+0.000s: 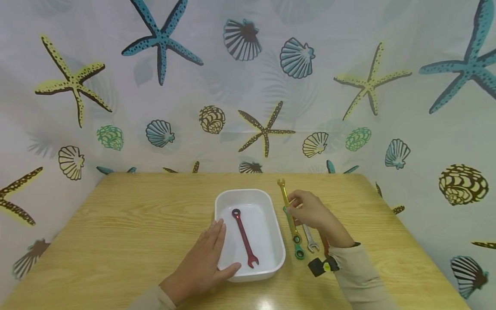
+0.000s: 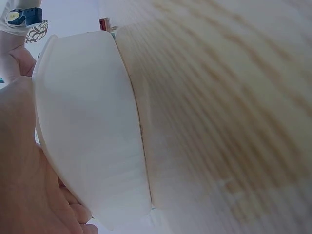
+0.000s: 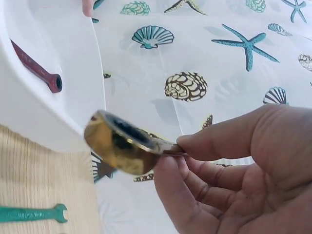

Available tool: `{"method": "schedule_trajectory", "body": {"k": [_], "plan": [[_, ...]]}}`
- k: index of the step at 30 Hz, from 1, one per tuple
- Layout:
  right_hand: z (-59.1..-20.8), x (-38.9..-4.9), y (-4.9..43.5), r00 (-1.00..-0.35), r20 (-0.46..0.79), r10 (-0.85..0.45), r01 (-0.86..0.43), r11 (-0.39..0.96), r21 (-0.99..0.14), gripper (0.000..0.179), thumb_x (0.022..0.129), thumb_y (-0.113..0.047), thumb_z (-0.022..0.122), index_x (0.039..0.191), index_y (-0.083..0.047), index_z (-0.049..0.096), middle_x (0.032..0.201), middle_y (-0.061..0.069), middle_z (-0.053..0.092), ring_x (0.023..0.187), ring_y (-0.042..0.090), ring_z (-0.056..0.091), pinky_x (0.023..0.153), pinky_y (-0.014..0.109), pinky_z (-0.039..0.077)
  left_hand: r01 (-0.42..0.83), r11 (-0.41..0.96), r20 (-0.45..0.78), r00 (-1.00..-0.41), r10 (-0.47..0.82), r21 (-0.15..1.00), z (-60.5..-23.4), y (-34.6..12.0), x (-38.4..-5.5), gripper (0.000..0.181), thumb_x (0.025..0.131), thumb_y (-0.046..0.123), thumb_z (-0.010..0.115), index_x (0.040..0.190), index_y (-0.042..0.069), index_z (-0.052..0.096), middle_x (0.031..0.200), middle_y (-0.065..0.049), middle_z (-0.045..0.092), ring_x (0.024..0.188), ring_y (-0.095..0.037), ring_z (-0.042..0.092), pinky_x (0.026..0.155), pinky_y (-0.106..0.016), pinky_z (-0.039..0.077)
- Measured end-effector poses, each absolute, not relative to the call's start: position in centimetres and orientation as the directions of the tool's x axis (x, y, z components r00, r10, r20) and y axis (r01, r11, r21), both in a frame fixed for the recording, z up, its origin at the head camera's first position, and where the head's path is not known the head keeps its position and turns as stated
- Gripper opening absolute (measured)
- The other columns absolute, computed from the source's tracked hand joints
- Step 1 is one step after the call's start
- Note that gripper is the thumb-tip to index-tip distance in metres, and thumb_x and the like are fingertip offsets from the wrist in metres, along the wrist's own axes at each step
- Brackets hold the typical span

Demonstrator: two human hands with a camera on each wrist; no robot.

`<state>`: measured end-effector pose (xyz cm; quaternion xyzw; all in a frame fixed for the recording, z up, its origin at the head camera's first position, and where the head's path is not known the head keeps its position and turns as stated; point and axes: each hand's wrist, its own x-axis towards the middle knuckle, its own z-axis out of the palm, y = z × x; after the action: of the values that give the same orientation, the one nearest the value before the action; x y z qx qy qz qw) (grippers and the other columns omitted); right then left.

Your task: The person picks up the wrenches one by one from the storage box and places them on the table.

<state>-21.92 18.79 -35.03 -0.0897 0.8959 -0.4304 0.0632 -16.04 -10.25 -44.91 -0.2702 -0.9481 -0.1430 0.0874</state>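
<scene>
My right hand (image 1: 311, 212) pinches a gold combination wrench (image 1: 284, 191) between thumb and fingers, right of a white tray (image 1: 265, 232). Its ring end looms large in the right wrist view, tilted toward the camera. Inside the tray lies a red wrench (image 1: 243, 236), ring end at the back. My left hand (image 1: 203, 260) rests on the tray's left rim with fingers straight and thumb over the front left corner. On the table below the right hand are a green wrench (image 1: 299, 251) and a silver wrench (image 1: 308, 237), both partly hidden.
A reddish wrench (image 1: 324, 244) lies partly hidden under the right forearm. The wooden table (image 1: 147, 215) extends left of the tray. Patterned cloth (image 1: 271, 86) with shells and starfish hangs behind and at both sides. A black strap device (image 1: 323, 266) is on the right wrist.
</scene>
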Motion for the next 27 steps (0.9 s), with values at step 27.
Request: {"method": "schedule_trajectory", "body": {"k": [27], "plan": [[-38.5, -23.5, 32.5, -0.977, -0.209, -0.047, 0.112, 0.719, -0.686, 0.041, 0.092, -0.005, 0.050, 0.125, 0.018, 0.041, 0.100, 0.027, 0.058, 0.079, 0.024, 0.061, 0.071, 0.043, 0.057, 0.549, 0.807, 0.249, -0.831, 0.498, 0.218, -44.9, -10.4, -15.9, 0.095, 0.090, 0.068, 0.040, 0.148, -0.007, 0.026, 0.156, -0.021, 0.021, 0.145, -0.031, 0.018, 0.115, -0.047, 0.022]]}}
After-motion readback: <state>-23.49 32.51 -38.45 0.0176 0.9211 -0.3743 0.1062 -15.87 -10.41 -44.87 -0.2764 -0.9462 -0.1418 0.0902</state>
